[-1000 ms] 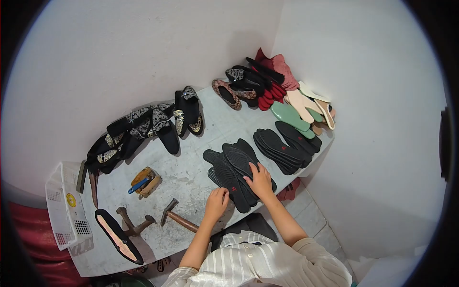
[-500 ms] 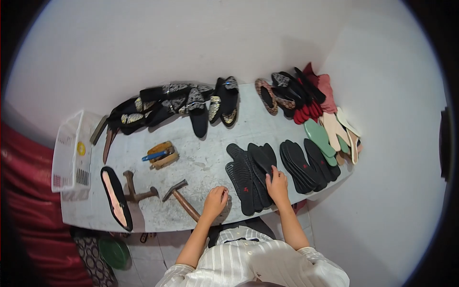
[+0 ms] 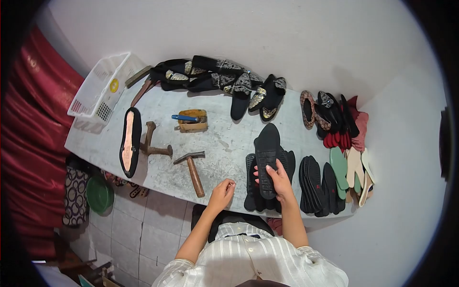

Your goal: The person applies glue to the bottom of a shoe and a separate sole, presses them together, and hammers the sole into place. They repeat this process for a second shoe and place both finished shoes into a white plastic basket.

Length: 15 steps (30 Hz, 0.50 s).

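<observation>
My right hand (image 3: 279, 183) is wrapped round a black shoe sole (image 3: 267, 146), thumb on top. The sole points away from me, above a pile of black soles (image 3: 250, 191) that it partly covers. Just left of the pile, my left hand (image 3: 222, 195) hovers near the table's front edge with its fingers curled in; I see nothing in them. Nearest to that hand lies a hammer (image 3: 194, 176) with a wooden handle. To the right of my right hand is another stack of black soles (image 3: 311, 184) with small red marks.
Along the back are black shoes with patterned trim (image 3: 241, 93). Green and cream insoles (image 3: 338, 167) lie at the right. On the left are a white basket (image 3: 98, 98), a black shoe with a pinkish inside (image 3: 130, 143), a metal shoe anvil (image 3: 152, 143) and a yellow container (image 3: 193, 122).
My right hand has lifted one black sole off the pile and turned it upright in view. My left hand stays curled, slightly farther from the pile. The camera view has shifted and rotated.
</observation>
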Each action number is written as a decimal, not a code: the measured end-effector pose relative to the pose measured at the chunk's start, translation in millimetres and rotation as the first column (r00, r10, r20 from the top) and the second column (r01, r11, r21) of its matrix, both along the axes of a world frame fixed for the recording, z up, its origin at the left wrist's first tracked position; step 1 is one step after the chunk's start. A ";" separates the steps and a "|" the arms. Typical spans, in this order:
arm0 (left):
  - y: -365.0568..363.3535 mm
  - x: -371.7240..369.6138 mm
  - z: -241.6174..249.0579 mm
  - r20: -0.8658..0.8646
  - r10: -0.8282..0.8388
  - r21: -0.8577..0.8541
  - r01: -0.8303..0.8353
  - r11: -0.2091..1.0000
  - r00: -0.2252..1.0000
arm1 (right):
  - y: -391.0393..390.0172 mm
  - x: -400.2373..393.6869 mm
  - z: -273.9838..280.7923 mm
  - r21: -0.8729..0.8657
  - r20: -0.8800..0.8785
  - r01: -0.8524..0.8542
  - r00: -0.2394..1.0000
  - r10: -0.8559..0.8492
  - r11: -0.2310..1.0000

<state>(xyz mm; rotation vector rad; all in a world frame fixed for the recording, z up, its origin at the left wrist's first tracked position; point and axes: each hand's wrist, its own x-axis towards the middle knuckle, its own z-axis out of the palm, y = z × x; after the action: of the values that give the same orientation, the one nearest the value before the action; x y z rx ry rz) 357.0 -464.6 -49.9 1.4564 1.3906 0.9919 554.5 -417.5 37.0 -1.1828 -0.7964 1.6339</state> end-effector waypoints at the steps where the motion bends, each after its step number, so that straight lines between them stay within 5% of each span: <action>1: -3.3 0.6 2.1 -0.002 0.017 -0.001 -0.017 1.000 1.000 | -1.2 -2.7 0.0 0.020 0.002 -0.043 0.999 0.043 0.999; 15: -19.4 -18.5 2.9 0.112 0.065 -0.078 -0.057 0.995 0.992 | -3.5 -15.3 -15.2 -0.010 -0.162 -0.063 0.985 0.060 0.998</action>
<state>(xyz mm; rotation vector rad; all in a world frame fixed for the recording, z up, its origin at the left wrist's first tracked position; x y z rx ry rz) 338.5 -484.0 -46.9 1.2888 1.3813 1.0343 539.2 -421.0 21.7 -1.0303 -0.7243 1.7649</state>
